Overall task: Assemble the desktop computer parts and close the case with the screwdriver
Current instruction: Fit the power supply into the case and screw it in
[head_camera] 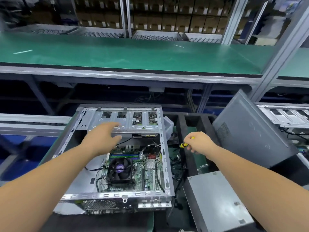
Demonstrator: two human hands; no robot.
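- Case (164,158), one: lies open on its side on the surface, motherboard facing up, one black cooler fan (119,169) near the middle of the board.
- Left hand (103,136), one: fingers spread and relaxed, reaching over the drive cage (127,119) at the far end of the case; I cannot tell whether they touch the metal.
- Right hand (199,143), one: just beside the right wall of the case, its grip pinching the screwdriver (184,144), of which only the yellow-and-black handle shows.
- Side panel (247,133), one: grey, leaning upright to the right, well apart from the case opening.
- Grey metal box (215,200), one: flat on the surface at lower right, probably a part not yet fitted.
- Step in hand, as I judge it: seating or steadying the drive cage before fastening.
- To do it well: I would hold the cage flush with the left hand, keep the loose cables clear of its edges, and bring the screwdriver in straight, not slanted.
- Foam tray (181,124), one: dark, behind the right hand.
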